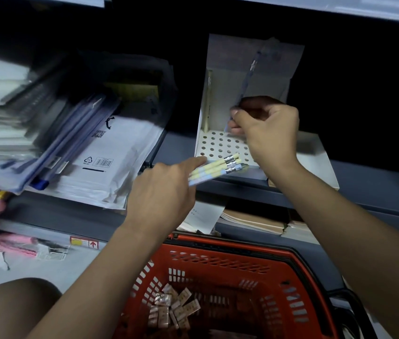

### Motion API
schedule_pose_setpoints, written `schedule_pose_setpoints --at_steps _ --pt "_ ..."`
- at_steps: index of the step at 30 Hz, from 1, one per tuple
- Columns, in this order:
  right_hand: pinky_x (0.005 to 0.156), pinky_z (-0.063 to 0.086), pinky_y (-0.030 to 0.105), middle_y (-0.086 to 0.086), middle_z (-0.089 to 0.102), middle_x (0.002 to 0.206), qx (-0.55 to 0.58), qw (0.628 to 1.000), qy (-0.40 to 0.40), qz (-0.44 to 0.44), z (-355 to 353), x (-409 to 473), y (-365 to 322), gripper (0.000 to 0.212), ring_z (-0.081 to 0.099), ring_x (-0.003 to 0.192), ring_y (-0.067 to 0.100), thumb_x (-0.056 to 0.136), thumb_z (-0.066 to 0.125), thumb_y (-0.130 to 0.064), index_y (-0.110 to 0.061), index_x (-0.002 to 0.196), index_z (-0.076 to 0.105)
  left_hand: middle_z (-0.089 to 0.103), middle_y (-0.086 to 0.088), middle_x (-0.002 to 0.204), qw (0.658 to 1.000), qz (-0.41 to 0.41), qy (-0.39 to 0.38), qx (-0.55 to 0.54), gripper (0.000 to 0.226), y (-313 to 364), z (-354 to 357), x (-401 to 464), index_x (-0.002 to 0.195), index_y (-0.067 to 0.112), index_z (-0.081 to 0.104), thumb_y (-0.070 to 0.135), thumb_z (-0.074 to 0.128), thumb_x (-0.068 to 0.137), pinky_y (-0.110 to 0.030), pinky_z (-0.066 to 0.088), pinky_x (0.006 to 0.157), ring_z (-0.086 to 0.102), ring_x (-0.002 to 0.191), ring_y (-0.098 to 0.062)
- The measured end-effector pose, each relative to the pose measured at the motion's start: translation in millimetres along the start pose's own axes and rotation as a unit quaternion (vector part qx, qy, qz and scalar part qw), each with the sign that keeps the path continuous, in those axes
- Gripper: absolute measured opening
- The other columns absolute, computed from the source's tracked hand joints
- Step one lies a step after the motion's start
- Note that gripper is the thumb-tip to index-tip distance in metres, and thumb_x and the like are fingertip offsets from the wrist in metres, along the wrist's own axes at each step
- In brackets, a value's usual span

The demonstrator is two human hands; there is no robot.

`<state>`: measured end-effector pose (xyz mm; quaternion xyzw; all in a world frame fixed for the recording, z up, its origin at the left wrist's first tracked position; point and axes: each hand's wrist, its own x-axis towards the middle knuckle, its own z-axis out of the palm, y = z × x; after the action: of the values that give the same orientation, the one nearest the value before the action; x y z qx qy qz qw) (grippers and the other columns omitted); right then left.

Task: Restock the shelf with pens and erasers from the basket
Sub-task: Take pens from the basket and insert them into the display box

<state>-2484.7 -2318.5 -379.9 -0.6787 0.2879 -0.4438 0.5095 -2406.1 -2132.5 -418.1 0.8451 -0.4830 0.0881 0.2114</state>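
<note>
Landmark: white cardboard pen display box (pixel 220 143) with a perforated, round-holed top panel, sitting on the dark grey metal shelf (pixel 365 189). Right hand (pixel 269 128) above the holed panel, fingers curled, thumb and fingertips pinching a slim translucent blue pen (pixel 250 79) that stands tilted against the box's tall back flap. Left hand (pixel 164 189) at the box's front-left corner, fingers closed round a bundle of pastel yellow-and-blue striped pens (pixel 218 168), index finger extended along them; pen tips lie over the panel's front edge. Below the box: red plastic lattice basket (pixel 220 263), small wrapped rectangular erasers (pixel 171 311) loose on its bottom. Left of box: glossy white poly mailers (pixel 110 162), stacked.
</note>
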Motion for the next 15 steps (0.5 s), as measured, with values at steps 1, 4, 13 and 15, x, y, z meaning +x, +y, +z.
schedule_pose_setpoints --at_steps 1,4,13,15 --pt "0.075 0.065 0.052 0.011 0.077 0.073 0.008 1.0 0.004 0.002 2.3 1.4 1.1 0.006 0.077 0.071 0.034 0.087 0.077 -0.007 -0.011 0.083 0.078 0.073 -0.004 0.079 1.0 0.0 -0.002 0.002 0.056 -0.1 0.4 0.1 0.144 0.049 0.054 0.023 0.061 0.095 -0.033 0.042 0.056 0.064 0.067 -0.032" --pt "0.074 0.066 0.05 0.009 0.077 0.073 0.015 1.0 0.011 0.007 9.6 3.5 4.0 0.005 0.078 0.071 0.032 0.088 0.075 -0.004 -0.007 0.085 0.078 0.072 -0.006 0.078 1.0 -0.001 -0.002 0.004 0.056 -0.3 0.7 0.8 0.144 0.048 0.055 0.021 0.06 0.094 -0.035 0.044 0.056 0.064 0.066 -0.035" --pt "0.078 0.065 0.05 0.005 0.078 0.074 -0.005 1.0 0.016 0.001 21.5 11.3 18.0 0.008 0.078 0.07 0.027 0.088 0.073 -0.009 -0.016 0.085 0.078 0.072 -0.006 0.077 1.0 -0.007 0.001 0.004 0.056 0.2 1.1 1.7 0.143 0.048 0.056 0.021 0.061 0.094 -0.032 0.038 0.054 0.063 0.064 -0.033" --pt "0.079 0.065 0.05 0.004 0.078 0.074 -0.01 1.0 0.013 0.003 22.2 11.6 21.4 0.009 0.078 0.071 0.027 0.088 0.072 -0.01 -0.016 0.085 0.078 0.072 -0.006 0.077 1.0 -0.008 0.001 0.003 0.057 -0.4 2.0 2.0 0.143 0.049 0.055 0.021 0.06 0.094 -0.032 0.038 0.054 0.063 0.065 -0.033"
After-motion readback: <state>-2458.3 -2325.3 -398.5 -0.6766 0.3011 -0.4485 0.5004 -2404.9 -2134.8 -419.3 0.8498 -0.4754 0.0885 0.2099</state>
